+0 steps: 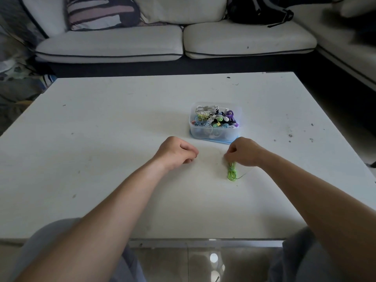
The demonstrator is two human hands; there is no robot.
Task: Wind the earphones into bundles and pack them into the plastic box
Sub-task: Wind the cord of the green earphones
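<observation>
1. Under the plastic box [215, 133], the white table [101, 139] spreads flat and matte, flecked with dark specks. Its smooth top offers little friction, so a released coil could slide or spring open on it.
2. The plastic box is a translucent tub with rounded corners, standing on what looks like a blue lid [213, 140]. It is heaped to the rim with wound earphones in many colours. One more bundle may perch on top and roll out, or snag a neighbour's cord.
3. In front of the box and to its left, the left hand [177, 151] rests on the table with its fingers curled under. Nothing shows in it, so it gives no support if the coil slips.
4. In front of the box's right corner, the right hand [244, 152] pinches the top of the green earphone bundle [232, 171].
5. That bundle lies on the table, nearer the person than the box. Its cord is thin, glossy and springy, wound into a long loop cinched at the middle. A slack pinch would probably let it unwind.
6. A fine strand [245, 174] seems to trail from the bundle, away from the box. It could catch on the rim.
</observation>
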